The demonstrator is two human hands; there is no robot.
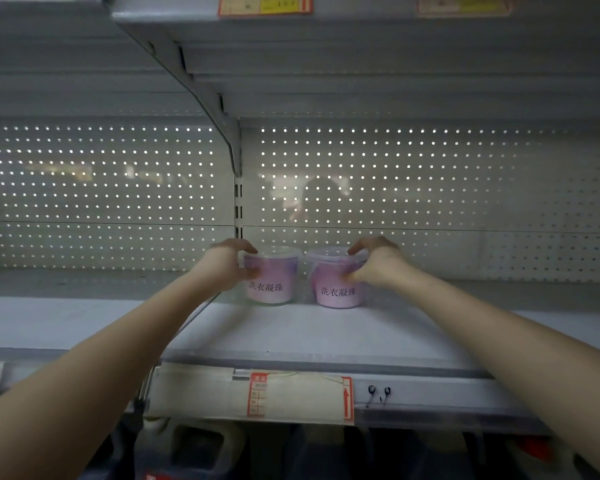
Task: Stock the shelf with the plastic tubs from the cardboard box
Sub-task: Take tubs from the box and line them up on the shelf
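Both arms are stretched out over the shelf, one tub in each hand. The left hand grips the left tub from its left side, fingers curled over the lid rim and thumb pressed on the purple label. The right hand does the same on the right tub, fingers over the lid and thumb on the near wall. The two tubs stand upright side by side with a narrow gap between them, well back on the shelf near the perforated back panel. They look set down on the shelf board, though in this dim light I can't be sure the bases are fully resting. Each has a clear lid and a purple-pink label with dark characters facing the near side. Just behind the left tub, the slotted upright post runs up to the bracket of the upper shelf. A red-edged price label sits on the near edge strip of the shelf, another price tag on the upper shelf's edge. Below, in shadow, pale plastic jugs are lined up.
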